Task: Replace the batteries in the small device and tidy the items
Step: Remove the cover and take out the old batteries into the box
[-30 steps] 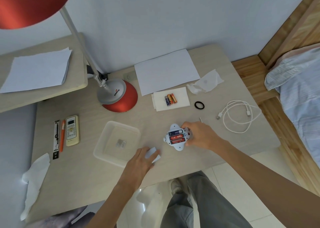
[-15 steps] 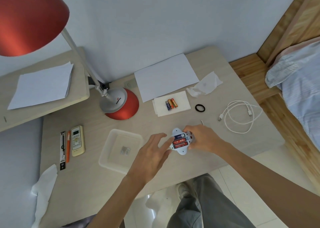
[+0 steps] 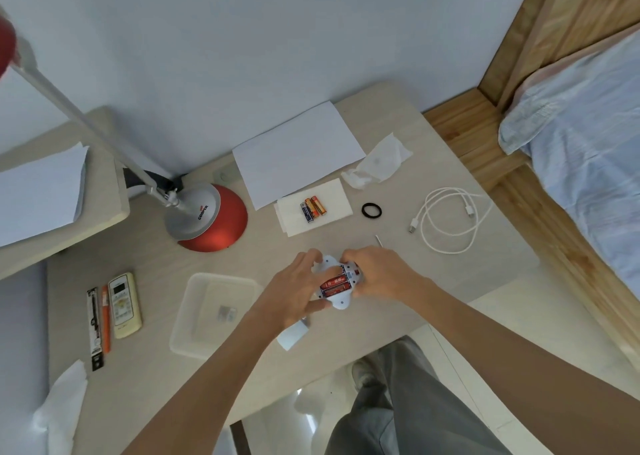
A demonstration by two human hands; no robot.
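Near the desk's (image 3: pixel 450 281) front edge, left hand (image 3: pixel 294 290) and right hand (image 3: pixel 377 273) both clasp the small white lobed plastic device (image 3: pixel 337 286), red batteries (image 3: pixel 334 284) exposed; prying could pop cells loose, rolling off edge

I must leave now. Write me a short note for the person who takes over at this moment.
Left hand and right hand both grip the small white device over the desk.
Compartment open, red batteries seated inside.
Three loose batteries lie on a tissue.
The white cover lies by the near desk edge.
Left: fit the cover, tidy; a clear tray stands nearby.
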